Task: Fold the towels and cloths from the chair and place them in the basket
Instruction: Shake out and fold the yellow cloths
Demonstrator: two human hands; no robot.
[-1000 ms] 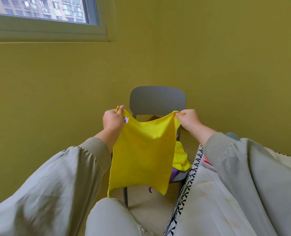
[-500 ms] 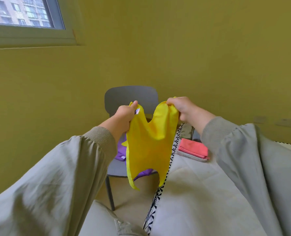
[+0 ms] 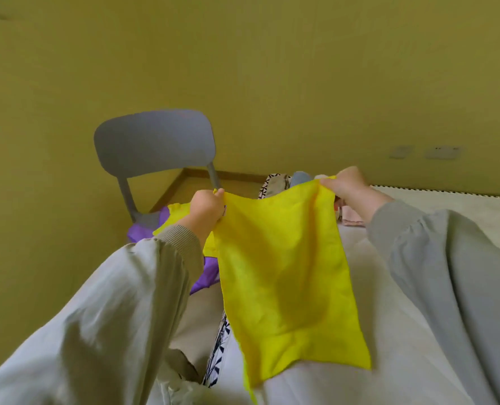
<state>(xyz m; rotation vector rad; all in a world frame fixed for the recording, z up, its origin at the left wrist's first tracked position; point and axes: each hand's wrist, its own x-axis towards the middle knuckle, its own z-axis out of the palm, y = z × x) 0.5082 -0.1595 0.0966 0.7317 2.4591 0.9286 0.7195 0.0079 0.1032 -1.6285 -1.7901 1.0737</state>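
Olive-yellow wall [image 3: 272, 68] backs the scene. You hold a yellow cloth [image 3: 284, 273] spread out by its top edge. Your left hand [image 3: 205, 209] grips one top corner in curled fingers, and your right hand [image 3: 348, 185] pinches the other. The cloth hangs clear in the air, over the white quilted surface [image 3: 418, 331] and its black-and-white patterned border [image 3: 221, 343]. To your left, a grey chair [image 3: 155, 141] carries a purple cloth [image 3: 142, 233] and another yellow piece [image 3: 174, 210]. A folded pink cloth [image 3: 351, 219] lies on the quilted surface beside your right wrist.
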